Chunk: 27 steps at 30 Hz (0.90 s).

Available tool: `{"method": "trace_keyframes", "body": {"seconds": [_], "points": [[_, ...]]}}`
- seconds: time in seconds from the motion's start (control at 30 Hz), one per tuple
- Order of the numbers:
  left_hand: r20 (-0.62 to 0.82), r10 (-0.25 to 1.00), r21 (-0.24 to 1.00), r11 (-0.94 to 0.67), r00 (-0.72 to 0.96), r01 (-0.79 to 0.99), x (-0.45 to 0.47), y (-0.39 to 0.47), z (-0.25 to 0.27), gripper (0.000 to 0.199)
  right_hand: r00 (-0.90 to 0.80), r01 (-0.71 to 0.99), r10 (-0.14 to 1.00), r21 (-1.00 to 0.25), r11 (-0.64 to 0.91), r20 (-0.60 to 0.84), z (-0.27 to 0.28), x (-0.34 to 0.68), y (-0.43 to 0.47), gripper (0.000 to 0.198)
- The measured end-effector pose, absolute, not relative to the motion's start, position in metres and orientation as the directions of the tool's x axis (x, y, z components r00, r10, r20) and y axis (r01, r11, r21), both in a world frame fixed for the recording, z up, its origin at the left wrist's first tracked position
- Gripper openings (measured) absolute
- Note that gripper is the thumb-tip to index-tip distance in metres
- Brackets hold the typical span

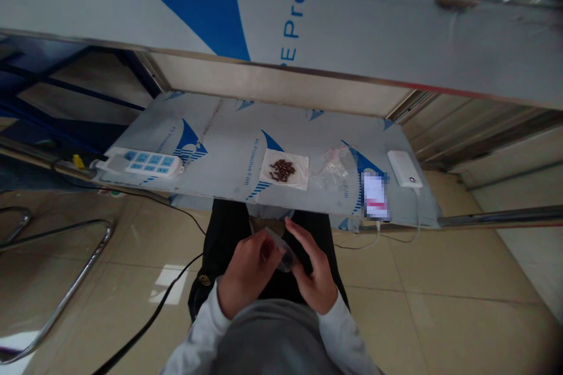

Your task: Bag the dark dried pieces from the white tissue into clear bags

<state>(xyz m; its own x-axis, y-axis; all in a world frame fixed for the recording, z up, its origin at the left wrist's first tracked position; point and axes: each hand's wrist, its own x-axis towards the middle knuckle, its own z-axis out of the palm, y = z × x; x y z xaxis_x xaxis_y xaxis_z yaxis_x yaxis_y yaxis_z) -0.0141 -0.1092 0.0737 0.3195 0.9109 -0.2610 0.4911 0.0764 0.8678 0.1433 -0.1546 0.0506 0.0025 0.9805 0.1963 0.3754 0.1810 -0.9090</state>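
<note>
Above my lap, my left hand point(248, 269) is closed around a small clear plastic bag point(284, 259), with thumb and fingers gripping its side. My right hand point(315, 278) is beside the bag, its index finger stretched out and its thumb spread apart near the bag's edge. Whether that thumb touches the plastic is hard to make out. On the low shelf ahead, a pile of small dark brown elongated pieces point(282, 170) lies on a white square sheet point(299, 173). Just right of it sits a crumpled clear plastic bag point(335, 167).
The film-covered shelf point(229, 123) carries a white power strip point(149, 164) at left, and a phone point(375, 196) and white power bank point(404, 169) with cables at right. A higher panel point(352, 35) overhangs it. A black cable point(149, 319) and metal chair frame point(94, 269) are at left.
</note>
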Motion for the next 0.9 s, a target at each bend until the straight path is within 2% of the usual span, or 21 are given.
{"method": "trace_keyframes", "body": {"seconds": [0.1,0.23,0.27,0.4,0.5,0.67,0.77,0.83,0.9], "points": [[-0.262,0.892,0.909,0.100,0.368,0.405,-0.016,-0.105,0.079,0.013,-0.158,0.193,0.976,-0.965,0.176,0.147,0.060,0.145,-0.149,0.047],[-0.302,0.883,0.906,0.148,0.359,0.397,-0.018,-0.102,0.085,0.019,-0.185,0.199,0.972,-0.963,0.184,0.147,0.060,0.144,-0.142,0.077],[-0.312,0.882,0.904,0.161,0.352,0.396,-0.019,-0.102,0.086,0.020,-0.171,0.220,0.974,-0.958,0.187,0.150,0.058,0.144,-0.141,0.078],[-0.304,0.895,0.890,0.145,0.327,0.432,-0.021,-0.101,0.092,0.022,-0.102,0.257,0.985,-0.953,0.158,0.136,0.052,0.142,-0.138,0.052],[-0.242,0.925,0.869,0.072,0.293,0.490,-0.023,-0.100,0.099,0.019,-0.108,0.281,0.984,-0.945,0.165,0.140,0.050,0.142,-0.137,0.048],[-0.135,0.963,0.867,0.000,0.234,0.499,-0.025,-0.095,0.111,0.019,-0.121,0.358,0.974,-0.907,0.223,0.191,0.052,0.149,-0.126,0.046],[-0.096,0.977,0.866,-0.012,0.190,0.499,-0.031,-0.090,0.109,0.023,-0.153,0.460,0.970,-0.855,0.239,0.188,0.053,0.165,-0.098,0.044],[-0.101,0.979,0.854,-0.005,0.175,0.520,-0.038,-0.088,0.101,0.024,-0.208,0.563,0.962,-0.782,0.268,0.179,0.052,0.180,-0.066,0.044],[-0.125,0.978,0.827,0.010,0.168,0.563,-0.046,-0.089,0.088,0.026,-0.276,0.704,0.951,-0.644,0.297,0.137,0.050,0.193,-0.028,0.046]]}}
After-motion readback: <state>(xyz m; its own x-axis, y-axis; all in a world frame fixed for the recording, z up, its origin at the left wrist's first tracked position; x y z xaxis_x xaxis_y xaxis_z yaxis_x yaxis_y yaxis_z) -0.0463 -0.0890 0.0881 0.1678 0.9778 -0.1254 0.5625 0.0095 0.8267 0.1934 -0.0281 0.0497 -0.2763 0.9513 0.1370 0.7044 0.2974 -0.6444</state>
